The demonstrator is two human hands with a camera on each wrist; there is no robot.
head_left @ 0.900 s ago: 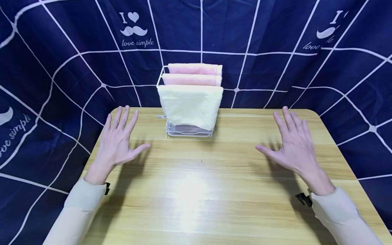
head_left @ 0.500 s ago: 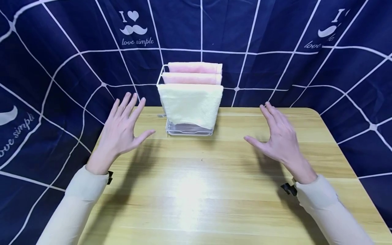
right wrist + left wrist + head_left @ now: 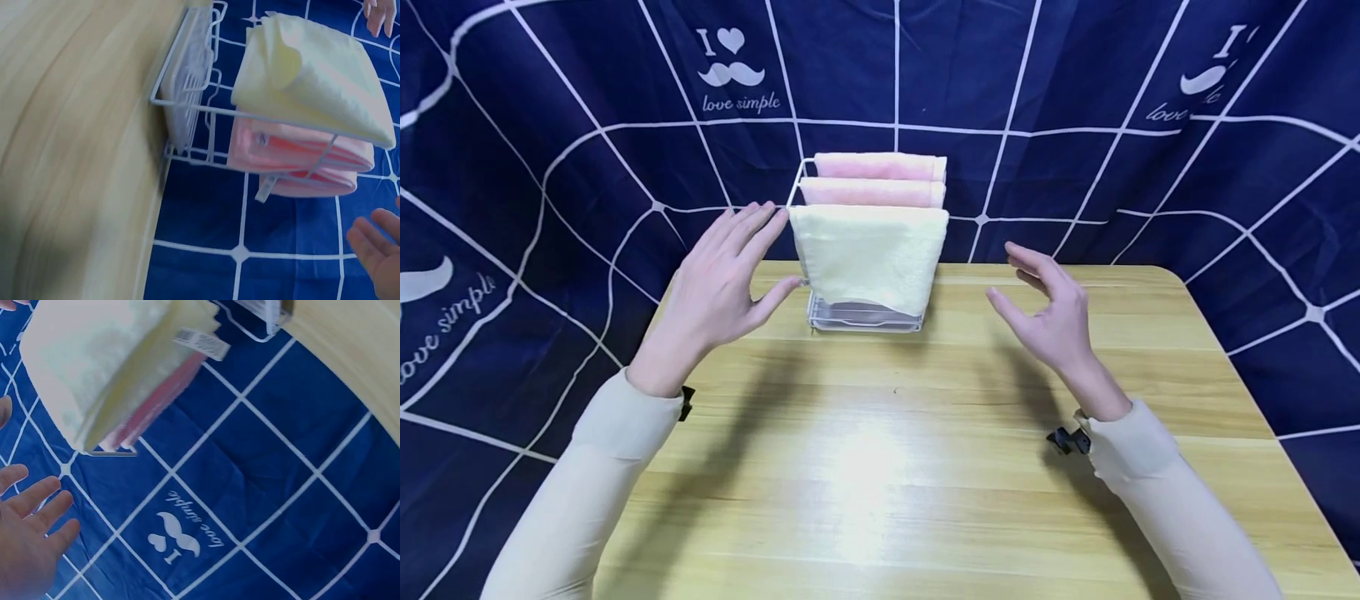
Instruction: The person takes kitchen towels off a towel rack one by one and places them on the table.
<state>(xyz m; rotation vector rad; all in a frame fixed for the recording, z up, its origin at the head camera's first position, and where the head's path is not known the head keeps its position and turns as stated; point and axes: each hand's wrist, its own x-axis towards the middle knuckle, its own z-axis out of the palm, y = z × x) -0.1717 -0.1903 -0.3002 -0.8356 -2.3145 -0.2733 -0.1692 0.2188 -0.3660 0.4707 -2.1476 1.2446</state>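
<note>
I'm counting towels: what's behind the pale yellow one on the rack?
A pink towel, then another pink towel, with blue cloth beyond. In the head view, the yellow towel covers their lower parts.

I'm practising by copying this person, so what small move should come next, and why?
Probably bring the right hand inward to the right edge of the cream towel. In the head view, the left hand is close beside the towel's left edge, while the right hand is clearly apart from it, holding nothing.
</note>
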